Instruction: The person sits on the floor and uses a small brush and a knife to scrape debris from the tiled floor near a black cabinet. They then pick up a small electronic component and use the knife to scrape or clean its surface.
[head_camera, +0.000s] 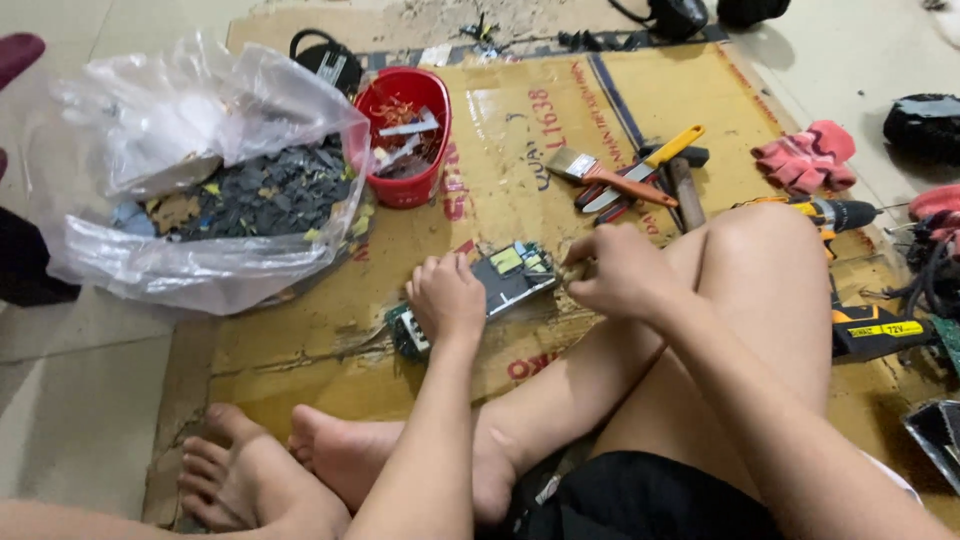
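Circuit board: flat, green and dark with yellow patches, lying on the cardboard sheet at centre, between both hands.
Left hand: curled knuckles-up, pressing down on the board's left end; fingertips hidden, so the exact grip cannot be told.
Right hand: closed in a loose fist at the board's right edge, pinching something small that is hidden from view.
Open room: bare cardboard at 7 o'clock from the board, running to its torn left edge, then pale floor tiles.
Red bucket: round plastic, at 11 o'clock, holding metal bits and orange scraps.
Plastic bag: clear, crinkled, at 10 o'clock, full of dark flat chips.
Tools: paintbrush with orange handle at 1 o'clock, lying against a knife and other tool handles.
Pink gloves: fabric, at 2 o'clock.
Drill: yellow and black, at 3 o'clock, beyond the raised knee.
Cardboard print: red lettering and a dark blue stripe, at 12 o'clock.
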